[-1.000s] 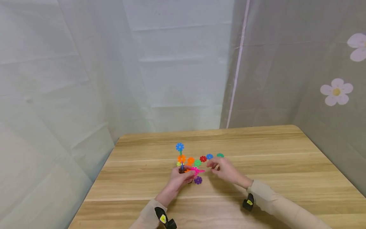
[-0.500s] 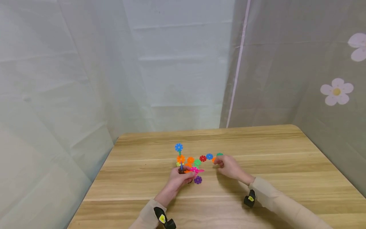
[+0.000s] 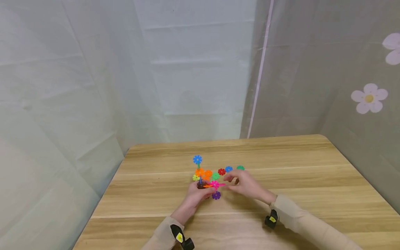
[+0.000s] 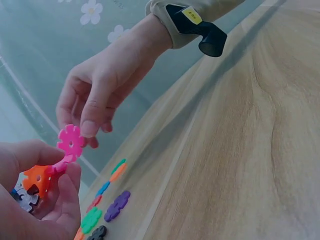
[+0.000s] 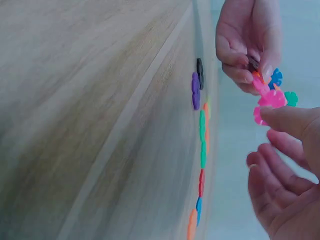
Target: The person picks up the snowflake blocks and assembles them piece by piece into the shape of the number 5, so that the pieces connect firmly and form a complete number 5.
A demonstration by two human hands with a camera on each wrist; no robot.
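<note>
Snowflake-piece cluster [image 3: 207, 181] stays gripped by left hand [image 3: 197, 194]; right hand [image 3: 245, 184] returned, pinching its pink piece [image 4: 71, 142].

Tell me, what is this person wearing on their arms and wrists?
Both arms wear long beige sleeves. Each wrist carries a small black device with a yellow sticker: one below the left hand, one below the right hand. Both hands are bare, with no gloves.

Left hand [image 4: 37, 200] gripping orange piece [image 4: 37, 179], right hand [image 4: 102, 87] touching joined pink disc [image 4: 70, 141]
</note>
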